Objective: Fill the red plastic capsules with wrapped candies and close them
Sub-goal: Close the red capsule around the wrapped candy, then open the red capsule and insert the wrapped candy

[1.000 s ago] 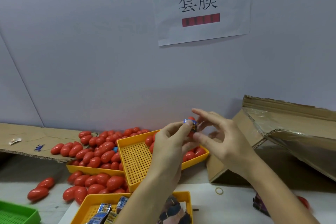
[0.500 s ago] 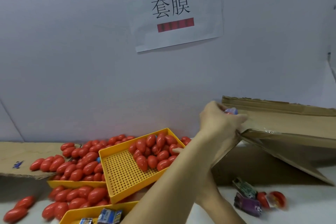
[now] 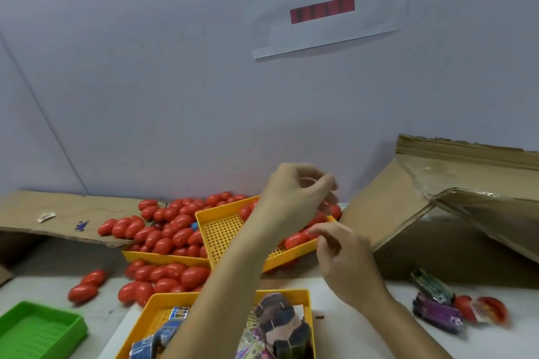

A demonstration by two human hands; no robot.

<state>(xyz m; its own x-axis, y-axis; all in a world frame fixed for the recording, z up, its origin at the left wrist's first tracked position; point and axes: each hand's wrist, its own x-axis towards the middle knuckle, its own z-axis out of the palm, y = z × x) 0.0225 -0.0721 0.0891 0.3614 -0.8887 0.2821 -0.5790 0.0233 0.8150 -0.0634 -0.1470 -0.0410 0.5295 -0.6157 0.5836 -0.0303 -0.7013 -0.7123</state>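
Since half a second ago the left hand [image 3: 294,195] has drawn back from the cardboard box [image 3: 455,213] on the right and now hangs above the tilted yellow perforated tray [image 3: 224,230], while the right hand [image 3: 344,259], then hidden behind the left forearm, has come up into sight beside it. In the head view, the only one, the left hand's fingers are curled with thumb and fingertips close together; the blur leaves it uncertain whether they pinch anything, so I cannot tell its grasp. The right hand is loosely curled, its fingertips at the tray's right edge, touching or just above a red capsule [image 3: 294,240] lying there, and it does not plainly grip it. More red capsules [image 3: 172,230] are heaped in a second yellow tray [image 3: 163,257] behind and to the left, and some are spilled on the worktop [image 3: 350,326] in front of it. A nearer yellow tray [image 3: 303,297] at the bottom edge holds wrapped candies [image 3: 277,320] and small printed packets. A green tray [image 3: 38,329] sits at lower left. On the worktop at right lie purple and green wrapped candy packets [image 3: 437,306] next to an opened red capsule [image 3: 481,307]. A paper sign [image 3: 326,0] with Chinese characters is stuck on the wall above.
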